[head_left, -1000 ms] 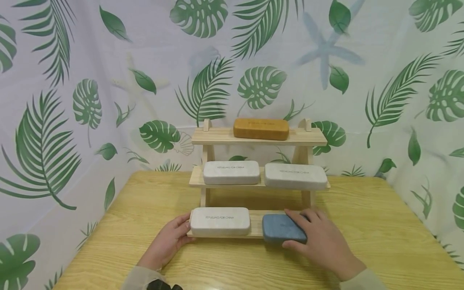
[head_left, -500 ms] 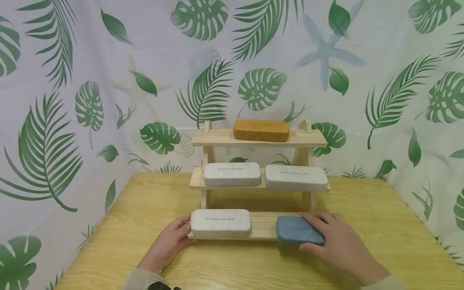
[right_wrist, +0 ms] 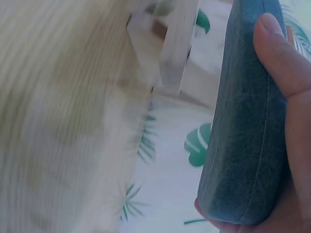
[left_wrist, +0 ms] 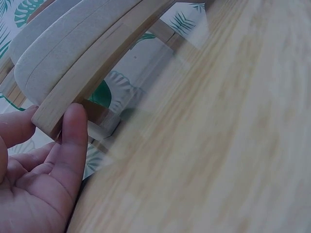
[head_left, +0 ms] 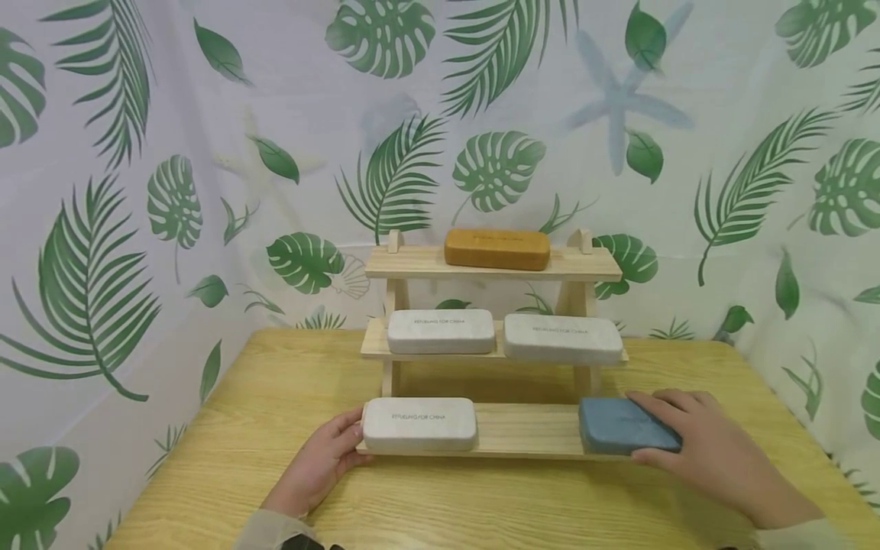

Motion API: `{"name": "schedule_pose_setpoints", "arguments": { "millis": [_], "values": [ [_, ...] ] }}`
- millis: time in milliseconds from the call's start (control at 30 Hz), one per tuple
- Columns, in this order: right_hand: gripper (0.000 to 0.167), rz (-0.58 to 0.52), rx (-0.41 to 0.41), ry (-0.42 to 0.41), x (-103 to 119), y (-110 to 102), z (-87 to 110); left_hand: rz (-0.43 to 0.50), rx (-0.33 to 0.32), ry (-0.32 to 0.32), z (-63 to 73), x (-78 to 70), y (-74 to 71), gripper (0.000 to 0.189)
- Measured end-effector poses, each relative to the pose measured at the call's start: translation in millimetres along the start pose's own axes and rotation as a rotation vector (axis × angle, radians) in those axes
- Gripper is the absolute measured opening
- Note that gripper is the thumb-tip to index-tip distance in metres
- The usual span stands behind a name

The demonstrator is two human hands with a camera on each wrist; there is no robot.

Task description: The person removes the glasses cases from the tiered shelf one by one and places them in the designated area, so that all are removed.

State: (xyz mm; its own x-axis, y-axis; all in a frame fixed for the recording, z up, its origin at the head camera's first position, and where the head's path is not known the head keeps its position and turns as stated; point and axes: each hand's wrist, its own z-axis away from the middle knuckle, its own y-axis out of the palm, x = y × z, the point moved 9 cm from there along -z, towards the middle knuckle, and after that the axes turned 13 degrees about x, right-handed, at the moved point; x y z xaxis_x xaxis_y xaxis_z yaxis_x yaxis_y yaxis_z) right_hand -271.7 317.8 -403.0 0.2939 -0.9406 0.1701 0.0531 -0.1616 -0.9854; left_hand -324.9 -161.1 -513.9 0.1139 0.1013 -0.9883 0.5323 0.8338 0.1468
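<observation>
My left hand (head_left: pixel 321 463) pinches the left end of the bottom shelf board (head_left: pixel 525 429) of a wooden three-tier rack; the left wrist view shows the thumb and fingertips on the board's end (left_wrist: pixel 53 114). Beside it, a white glasses case (head_left: pixel 419 425) with dark printed lettering lies on that board. My right hand (head_left: pixel 718 451) grips the right end of a blue glasses case (head_left: pixel 619 425), thumb along the front, over the right end of the same board. In the right wrist view, the thumb presses on the blue case (right_wrist: pixel 238 136) near its lid seam.
Two more white cases, left (head_left: pixel 440 333) and right (head_left: pixel 564 340), lie on the middle tier. An orange-brown case (head_left: pixel 496 250) sits on the top tier. The rack stands on a wood-grain table (head_left: pixel 467 508) before a leaf-printed cloth backdrop (head_left: pixel 412 176).
My right hand has carried the blue case rightward along the bottom tier, from near its middle to its right end. The left hand keeps its hold on the board.
</observation>
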Motion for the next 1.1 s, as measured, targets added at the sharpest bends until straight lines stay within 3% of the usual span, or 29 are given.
{"name": "schedule_pose_setpoints", "arguments": {
  "millis": [333,733,1100],
  "values": [
    [0.086,0.039,-0.042,-0.025,-33,-10,-2.7,0.013,-0.002,0.0,-1.4,2.1,-0.4,0.06],
    [0.082,0.082,-0.079,-0.03,-64,-7,-21.5,0.007,-0.002,-0.004,-1.0,2.9,-2.3,0.061],
    [0.089,0.047,-0.003,0.043,-99,9,-55.0,0.013,0.004,-0.002,-1.5,3.9,-4.1,0.061]
  ]
}}
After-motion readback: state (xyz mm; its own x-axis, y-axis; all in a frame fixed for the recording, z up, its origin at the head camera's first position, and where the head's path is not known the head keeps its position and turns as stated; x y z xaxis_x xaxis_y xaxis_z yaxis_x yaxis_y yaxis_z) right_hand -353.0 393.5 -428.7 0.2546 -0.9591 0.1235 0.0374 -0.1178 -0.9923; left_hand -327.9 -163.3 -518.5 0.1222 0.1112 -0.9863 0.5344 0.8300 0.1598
